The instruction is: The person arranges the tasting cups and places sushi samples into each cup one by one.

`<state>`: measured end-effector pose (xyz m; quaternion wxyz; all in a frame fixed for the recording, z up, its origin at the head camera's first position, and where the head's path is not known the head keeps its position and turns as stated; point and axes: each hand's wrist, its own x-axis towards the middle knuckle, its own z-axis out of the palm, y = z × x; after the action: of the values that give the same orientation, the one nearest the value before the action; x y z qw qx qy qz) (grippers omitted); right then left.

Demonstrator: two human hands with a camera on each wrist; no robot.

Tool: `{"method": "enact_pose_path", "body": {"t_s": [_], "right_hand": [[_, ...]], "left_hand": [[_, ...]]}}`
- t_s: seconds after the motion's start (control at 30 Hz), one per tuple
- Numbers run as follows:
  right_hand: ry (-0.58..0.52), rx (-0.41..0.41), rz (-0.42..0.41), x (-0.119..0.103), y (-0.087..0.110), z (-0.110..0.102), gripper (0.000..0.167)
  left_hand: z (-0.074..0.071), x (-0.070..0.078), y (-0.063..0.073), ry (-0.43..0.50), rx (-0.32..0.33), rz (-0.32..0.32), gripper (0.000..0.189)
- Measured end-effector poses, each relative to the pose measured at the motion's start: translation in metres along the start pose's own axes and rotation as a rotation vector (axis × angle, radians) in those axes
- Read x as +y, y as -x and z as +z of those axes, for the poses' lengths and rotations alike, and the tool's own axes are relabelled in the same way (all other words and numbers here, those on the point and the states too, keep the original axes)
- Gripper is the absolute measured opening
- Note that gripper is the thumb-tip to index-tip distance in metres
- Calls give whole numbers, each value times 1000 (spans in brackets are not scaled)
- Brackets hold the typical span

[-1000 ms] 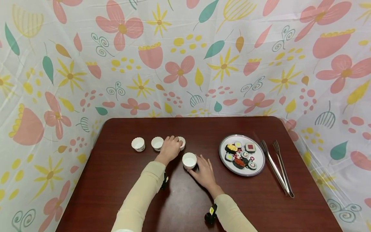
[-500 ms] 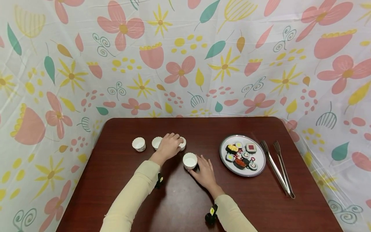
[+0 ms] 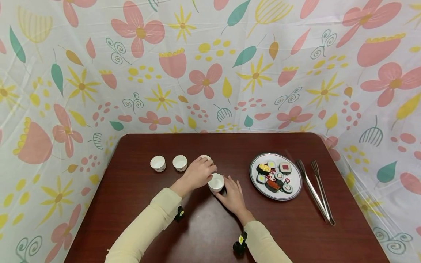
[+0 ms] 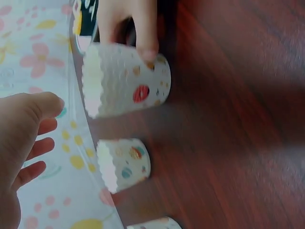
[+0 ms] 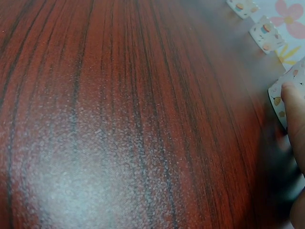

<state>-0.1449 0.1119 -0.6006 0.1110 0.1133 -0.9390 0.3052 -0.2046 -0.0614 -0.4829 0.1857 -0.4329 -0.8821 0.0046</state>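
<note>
A white cup (image 3: 216,181) with a scalloped rim and small coloured prints stands upright below the centre of the head view, gripped by the right hand (image 3: 231,196). Just above it, a similar cup (image 3: 205,157) is mostly hidden behind the left hand (image 3: 198,173).

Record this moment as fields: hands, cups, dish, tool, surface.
right hand: holds the nearest white, scallop-rimmed, patterned cup
left hand: near that cup, gripping nothing; contact unclear
far row: three similar cups, one partly hidden
dish: round white plate, dark rim, bearing colourful sushi-shaped pieces
tool: silver metal tongs, right of the plate
surface: dark reddish-brown table
</note>
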Motion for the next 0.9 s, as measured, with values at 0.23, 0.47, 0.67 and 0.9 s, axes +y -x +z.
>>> {"method": "enact_pose_path", "body": {"t_s": [0.23, 0.47, 0.67, 0.9], "right_hand": [[3, -17, 9, 1, 0, 0, 69], [12, -7, 2, -1, 0, -2, 65], [18, -10, 6, -1, 0, -3, 65], [15, -19, 15, -3, -1, -4, 67]], "left_hand": [[-1, 21, 2, -14, -71, 74, 26], [5, 29, 11, -24, -94, 128, 25], [11, 31, 17, -27, -105, 141, 18], [16, 32, 19, -63, -153, 121, 14]]}}
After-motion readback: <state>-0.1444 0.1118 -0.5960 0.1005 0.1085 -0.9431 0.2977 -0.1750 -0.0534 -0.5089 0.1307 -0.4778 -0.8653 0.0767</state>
